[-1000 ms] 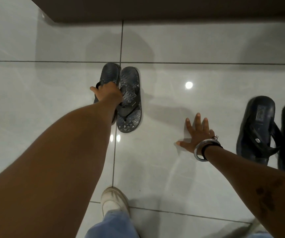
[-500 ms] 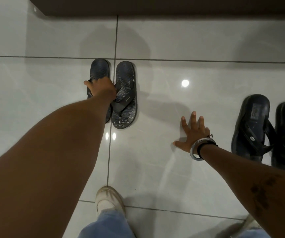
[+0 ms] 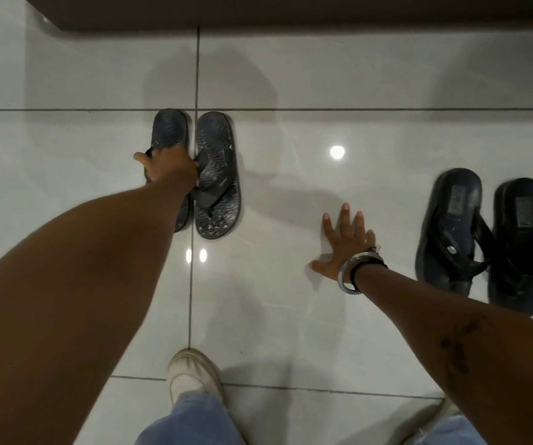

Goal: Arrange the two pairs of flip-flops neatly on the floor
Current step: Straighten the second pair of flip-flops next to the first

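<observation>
Two dark patterned flip-flops lie side by side on the grey tiled floor, heels toward the far wall: the left one (image 3: 168,131) and the right one (image 3: 217,175). My left hand (image 3: 170,167) reaches out and grips the straps of this pair, covering the middle of the left flip-flop. A second pair of thicker black flip-flops stands at the right, one (image 3: 451,226) beside the other (image 3: 522,242), nearly touching. My right hand (image 3: 345,242) rests flat on the floor, fingers spread, between the two pairs; it wears bangles at the wrist.
A dark brown plinth (image 3: 290,11) runs along the far edge of the floor. My white shoe (image 3: 192,375) and blue jeans leg (image 3: 191,422) are at the bottom centre. Glossy tiles (image 3: 290,316) reflect ceiling lights.
The patterned pair has been straightened a little under my left hand and now lies more parallel. My right hand stays planted on the floor.
</observation>
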`<state>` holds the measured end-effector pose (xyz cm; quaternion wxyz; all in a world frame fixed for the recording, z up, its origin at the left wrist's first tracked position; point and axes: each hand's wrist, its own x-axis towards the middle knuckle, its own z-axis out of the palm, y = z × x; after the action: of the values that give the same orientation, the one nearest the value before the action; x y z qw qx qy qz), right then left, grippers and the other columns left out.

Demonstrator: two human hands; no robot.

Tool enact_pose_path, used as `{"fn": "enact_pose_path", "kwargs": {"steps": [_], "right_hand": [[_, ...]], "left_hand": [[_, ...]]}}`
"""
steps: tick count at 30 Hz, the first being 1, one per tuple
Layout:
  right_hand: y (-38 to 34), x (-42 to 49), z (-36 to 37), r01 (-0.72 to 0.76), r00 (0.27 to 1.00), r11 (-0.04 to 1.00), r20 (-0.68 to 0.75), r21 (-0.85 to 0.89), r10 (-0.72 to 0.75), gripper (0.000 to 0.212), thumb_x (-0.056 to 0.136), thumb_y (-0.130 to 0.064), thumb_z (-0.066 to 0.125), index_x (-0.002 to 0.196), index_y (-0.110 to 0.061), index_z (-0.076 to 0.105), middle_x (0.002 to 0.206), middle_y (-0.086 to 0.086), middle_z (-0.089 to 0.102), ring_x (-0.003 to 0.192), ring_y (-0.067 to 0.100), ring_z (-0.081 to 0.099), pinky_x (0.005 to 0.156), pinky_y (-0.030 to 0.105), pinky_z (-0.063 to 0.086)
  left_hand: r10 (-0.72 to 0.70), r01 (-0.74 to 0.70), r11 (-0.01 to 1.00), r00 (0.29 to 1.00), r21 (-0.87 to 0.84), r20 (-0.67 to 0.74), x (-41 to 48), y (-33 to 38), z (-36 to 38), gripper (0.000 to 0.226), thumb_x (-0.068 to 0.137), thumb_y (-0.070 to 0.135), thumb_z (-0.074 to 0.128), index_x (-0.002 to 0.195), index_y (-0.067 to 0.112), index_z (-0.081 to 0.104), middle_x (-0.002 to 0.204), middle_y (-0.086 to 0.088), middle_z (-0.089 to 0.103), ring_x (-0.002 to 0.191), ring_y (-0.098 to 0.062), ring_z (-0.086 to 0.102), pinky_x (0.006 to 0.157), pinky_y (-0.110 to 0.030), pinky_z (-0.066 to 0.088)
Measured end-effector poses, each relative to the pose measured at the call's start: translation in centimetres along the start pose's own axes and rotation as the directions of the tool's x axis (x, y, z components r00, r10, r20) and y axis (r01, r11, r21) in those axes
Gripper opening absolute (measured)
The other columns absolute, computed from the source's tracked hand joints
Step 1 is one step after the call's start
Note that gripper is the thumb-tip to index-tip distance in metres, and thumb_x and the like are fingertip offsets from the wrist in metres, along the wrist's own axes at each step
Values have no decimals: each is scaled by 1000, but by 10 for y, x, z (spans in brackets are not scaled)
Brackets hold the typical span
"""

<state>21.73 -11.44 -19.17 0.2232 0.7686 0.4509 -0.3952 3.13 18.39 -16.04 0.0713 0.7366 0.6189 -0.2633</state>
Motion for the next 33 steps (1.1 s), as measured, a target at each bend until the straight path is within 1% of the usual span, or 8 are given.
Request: {"fn": "enact_pose_path", "kwargs": {"steps": [6,10,13,16,22,24,27,33], "right_hand": [[7,-9,-14,33,998,987,-49,159,-26,96,82,-69,45,154,-30,-6,162,6,-22,150,31,-8,118,57,5],[57,-26,-28,-47,898,957,-408,286,166,64,90,-47,46,148,-21,34,162,9,18,143,27,29,115,52,20],[124,-41,-35,-280,774,904,-481,323,412,60,90,-47,48,140,-14,46,152,16,37,134,33,39,109,52,30],[183,-48,-36,-455,730,850,-436,264,526,60,89,-51,49,132,-9,51,134,17,52,122,37,47,104,51,33],[233,-45,-17,-701,632,582,-20,412,775,27,84,-37,60,94,-14,70,102,11,67,107,34,57,101,48,38],[234,-44,-5,-657,670,631,-63,413,739,13,82,-29,63,77,-17,66,89,9,68,99,33,60,102,52,35],[237,-43,3,-607,696,655,-98,451,712,28,76,-21,68,57,-18,48,70,6,63,88,32,64,100,51,36],[259,-33,-24,-538,687,680,-208,497,696,25,78,-19,68,63,-18,48,79,8,68,87,32,67,95,47,37]], "left_hand": [[-38,50,995,990,88,-138,-24,21,-6,67,95,56,32,107,1,67,118,-30,61,121,-43,48,113,-70,11],[322,-307,945,931,111,-170,-70,86,3,72,95,60,30,138,4,48,145,-28,43,138,-40,35,113,-70,8],[545,-547,837,833,9,-90,-106,147,22,77,97,64,26,156,15,16,164,-17,11,151,-32,10,117,-61,0],[578,-579,808,815,-110,-43,-135,205,39,80,95,68,15,157,17,7,165,-16,0,152,-31,2,120,-56,1],[605,-600,794,795,-103,32,-176,277,73,85,94,70,18,158,15,7,164,-22,-4,151,-37,2,120,-57,5],[577,-569,816,814,-100,73,-186,285,84,86,93,72,17,157,17,1,163,-21,-10,151,-38,-4,120,-57,3],[558,-552,829,826,-90,78,-195,285,89,88,92,73,19,157,17,-2,163,-22,-13,150,-39,-7,120,-58,4],[531,-522,847,837,-104,129,-196,291,79,85,94,69,26,158,18,2,164,-19,-11,150,-39,-5,119,-60,4]]}}
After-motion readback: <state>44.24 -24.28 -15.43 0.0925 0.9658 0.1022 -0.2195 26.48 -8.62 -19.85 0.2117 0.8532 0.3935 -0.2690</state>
